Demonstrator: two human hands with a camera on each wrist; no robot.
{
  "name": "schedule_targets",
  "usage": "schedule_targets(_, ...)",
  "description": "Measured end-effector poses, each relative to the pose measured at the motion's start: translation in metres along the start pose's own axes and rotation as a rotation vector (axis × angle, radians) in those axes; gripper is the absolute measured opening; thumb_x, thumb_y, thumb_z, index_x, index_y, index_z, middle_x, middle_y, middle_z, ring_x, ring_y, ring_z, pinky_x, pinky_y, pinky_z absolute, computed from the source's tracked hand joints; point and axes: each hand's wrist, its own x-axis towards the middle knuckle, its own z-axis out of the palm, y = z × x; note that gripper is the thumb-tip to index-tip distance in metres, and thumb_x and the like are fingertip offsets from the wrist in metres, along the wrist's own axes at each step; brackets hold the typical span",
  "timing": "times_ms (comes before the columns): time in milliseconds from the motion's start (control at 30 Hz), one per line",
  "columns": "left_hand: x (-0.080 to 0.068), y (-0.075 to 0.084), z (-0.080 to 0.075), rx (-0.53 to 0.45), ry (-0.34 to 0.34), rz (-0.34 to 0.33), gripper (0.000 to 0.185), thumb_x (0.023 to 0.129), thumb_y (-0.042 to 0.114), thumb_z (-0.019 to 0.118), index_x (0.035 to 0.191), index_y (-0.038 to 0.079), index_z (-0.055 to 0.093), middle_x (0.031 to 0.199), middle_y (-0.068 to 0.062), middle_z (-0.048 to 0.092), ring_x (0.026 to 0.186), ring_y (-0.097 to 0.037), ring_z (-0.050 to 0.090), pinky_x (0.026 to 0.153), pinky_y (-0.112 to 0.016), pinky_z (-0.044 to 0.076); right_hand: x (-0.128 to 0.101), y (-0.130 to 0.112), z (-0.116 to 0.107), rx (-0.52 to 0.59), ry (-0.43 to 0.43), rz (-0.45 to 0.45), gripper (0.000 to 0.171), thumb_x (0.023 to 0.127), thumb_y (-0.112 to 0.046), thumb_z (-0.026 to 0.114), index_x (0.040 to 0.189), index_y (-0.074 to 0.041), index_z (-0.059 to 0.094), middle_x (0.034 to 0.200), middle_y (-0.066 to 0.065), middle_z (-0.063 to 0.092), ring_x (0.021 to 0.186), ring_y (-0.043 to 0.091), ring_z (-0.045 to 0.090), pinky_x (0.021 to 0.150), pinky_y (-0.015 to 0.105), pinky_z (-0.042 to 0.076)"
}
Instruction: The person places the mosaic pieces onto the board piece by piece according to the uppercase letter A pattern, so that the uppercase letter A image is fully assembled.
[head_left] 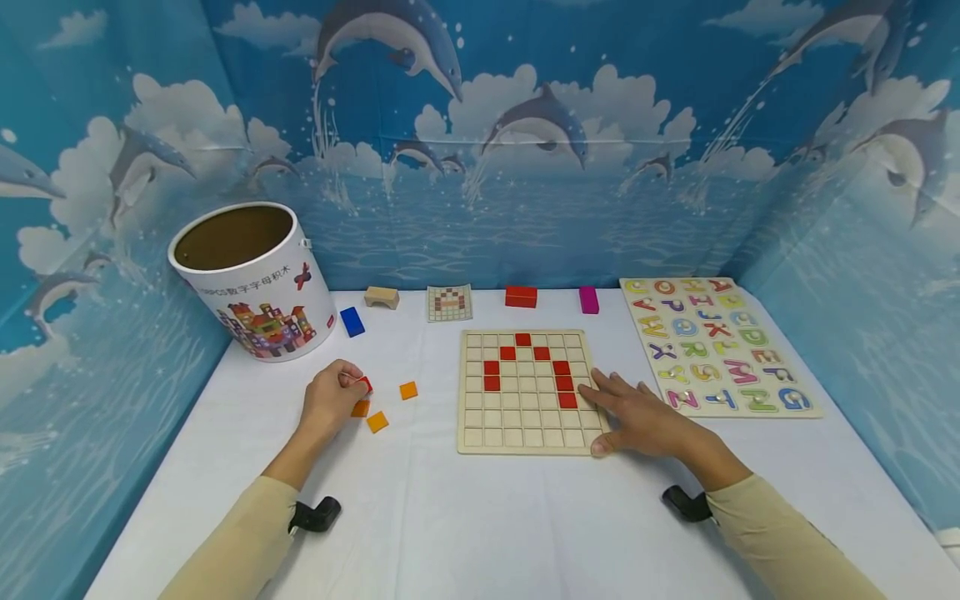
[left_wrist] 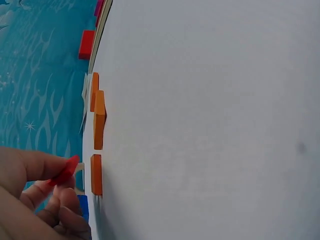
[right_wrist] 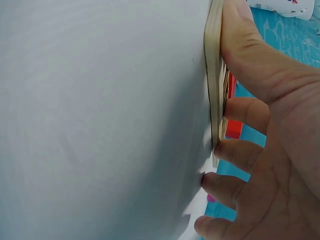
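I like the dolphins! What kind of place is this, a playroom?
Probably a play table set up like a small booth: dolphin backdrop on three sides, a grid board with red tiles, an alphabet puzzle and a toy-block bucket.

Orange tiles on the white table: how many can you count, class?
3. One orange tile lies rightmost, one nearest the camera, one partly under the left hand. Others may be hidden.

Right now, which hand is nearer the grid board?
Right. The right hand rests flat on the grid board at its right edge; the left hand is off to its left, pinching a red tile.
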Motion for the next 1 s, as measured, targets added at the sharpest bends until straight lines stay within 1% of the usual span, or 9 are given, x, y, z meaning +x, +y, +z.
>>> schedule_targets(133, -0.001, 0.011, 0.003, -0.095, -0.067, 0.01, 0.033, 0.101, 0.016, 0.057, 0.133, 0.013, 0.061, 0.095, -0.009, 0.055, 0.079, -0.023, 0.055, 0.063, -0.025, 0.046, -0.001, -0.001, -0.002, -0.001, -0.005, 0.008, 0.106, 0.075, -0.065, 0.078, 0.158, -0.012, 0.038, 0.167, 0.02, 0.019, 0.152, 0.051, 0.012, 0.116, 0.072, 0.008)
schedule_targets(200, -0.003, 0.019, 0.01, -0.138, -0.122, 0.018, 0.034, 0.102, 0.018, 0.057, 0.135, 0.014, 0.063, 0.095, -0.009, 0.055, 0.079, -0.024, 0.053, 0.062, -0.025, 0.044, -0.002, -0.002, -0.003, -0.001, -0.006, 0.009, 0.106, 0.075, -0.065, 0.078, 0.158, -0.012, 0.038, 0.167, 0.021, 0.019, 0.152, 0.051, 0.012, 0.116, 0.072, 0.008)
schedule_targets(267, -0.007, 0.03, 0.02, -0.194, -0.179, 0.018, 0.032, 0.102, 0.02, 0.06, 0.132, 0.014, 0.066, 0.094, -0.009, 0.056, 0.08, -0.024, 0.052, 0.06, -0.026, 0.042, -0.002, -0.002, -0.003, -0.001, -0.005, 0.008, 0.106, 0.075, -0.065, 0.078, 0.158, -0.012, 0.038, 0.167, 0.021, 0.019, 0.152, 0.051, 0.012, 0.116, 0.072, 0.008)
schedule_targets(467, -0.02, 0.06, 0.063, -0.311, -0.287, 0.089, 0.033, 0.094, 0.019, 0.075, 0.125, 0.008, 0.07, 0.084, -0.006, 0.059, 0.071, -0.019, 0.053, 0.058, -0.025, 0.042, -0.002, -0.002, -0.003, 0.015, -0.004, -0.004, 0.106, 0.075, -0.063, 0.078, 0.158, -0.011, 0.038, 0.167, 0.021, 0.019, 0.151, 0.052, 0.012, 0.115, 0.073, 0.008)
schedule_targets(567, -0.028, 0.071, 0.081, -0.281, -0.325, 0.136, 0.033, 0.092, 0.016, 0.076, 0.124, 0.008, 0.071, 0.082, -0.004, 0.061, 0.07, -0.016, 0.054, 0.062, -0.024, 0.045, -0.001, -0.003, -0.002, 0.023, -0.007, -0.006, 0.105, 0.076, -0.064, 0.078, 0.158, -0.011, 0.037, 0.167, 0.021, 0.019, 0.151, 0.052, 0.011, 0.116, 0.072, 0.008)
schedule_targets(633, -0.031, 0.077, 0.091, -0.228, -0.327, 0.181, 0.032, 0.092, 0.013, 0.076, 0.123, 0.008, 0.072, 0.081, -0.002, 0.064, 0.068, -0.014, 0.054, 0.063, -0.025, 0.046, -0.001, -0.004, -0.002, 0.023, -0.007, -0.004, 0.106, 0.076, -0.064, 0.078, 0.158, -0.012, 0.037, 0.167, 0.021, 0.019, 0.151, 0.052, 0.011, 0.116, 0.072, 0.007)
schedule_targets(800, -0.034, 0.085, 0.109, -0.112, -0.266, 0.286, 0.03, 0.09, 0.01, 0.074, 0.12, 0.009, 0.072, 0.078, 0.002, 0.066, 0.063, -0.01, 0.053, 0.061, -0.026, 0.046, -0.001, -0.003, -0.002, 0.008, -0.005, 0.005, 0.107, 0.074, -0.065, 0.078, 0.158, -0.012, 0.038, 0.167, 0.021, 0.019, 0.151, 0.052, 0.012, 0.116, 0.072, 0.008)
schedule_targets(867, -0.033, 0.087, 0.114, -0.093, -0.247, 0.31, 0.027, 0.09, 0.009, 0.073, 0.116, 0.009, 0.071, 0.077, 0.002, 0.065, 0.061, -0.01, 0.053, 0.058, -0.026, 0.046, 0.0, -0.003, -0.002, 0.009, -0.005, 0.009, 0.107, 0.074, -0.065, 0.078, 0.158, -0.012, 0.037, 0.168, 0.02, 0.019, 0.152, 0.051, 0.011, 0.116, 0.072, 0.008)
schedule_targets(1000, -0.032, 0.089, 0.12, -0.063, -0.231, 0.319, 0.02, 0.089, 0.009, 0.074, 0.108, 0.01, 0.069, 0.075, 0.003, 0.065, 0.059, -0.01, 0.053, 0.055, -0.026, 0.044, 0.0, -0.002, -0.002, 0.008, -0.001, -0.006, 0.107, 0.075, -0.065, 0.078, 0.158, -0.012, 0.038, 0.167, 0.022, 0.02, 0.151, 0.052, 0.012, 0.115, 0.073, 0.008)
